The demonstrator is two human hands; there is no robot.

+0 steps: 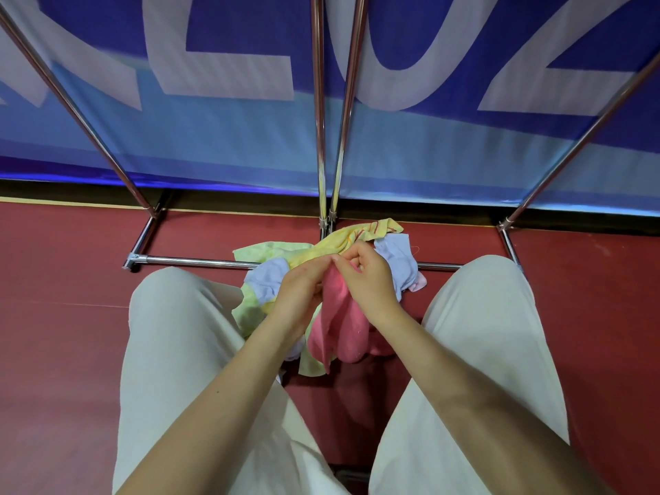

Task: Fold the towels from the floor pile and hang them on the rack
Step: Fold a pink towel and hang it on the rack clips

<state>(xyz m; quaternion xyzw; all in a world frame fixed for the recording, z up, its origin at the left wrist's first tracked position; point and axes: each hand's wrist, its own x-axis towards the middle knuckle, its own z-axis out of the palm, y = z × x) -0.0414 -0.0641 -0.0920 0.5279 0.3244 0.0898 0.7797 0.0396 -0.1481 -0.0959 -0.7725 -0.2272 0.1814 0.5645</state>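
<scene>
Both hands meet over the pile! The left hand (300, 291) and right hand (368, 276) pinch the top edge of the pink towel (337, 330), fingers curled on the cloth, and it hangs down between the wrists. Just beyond the knuckles lies the pile (321, 244) on the red floor (71, 280), with yellow, green and lilac towels heaped together. Past it stands the chrome rack (321, 101), its base bar running under the pile, bare poles rising.
</scene>
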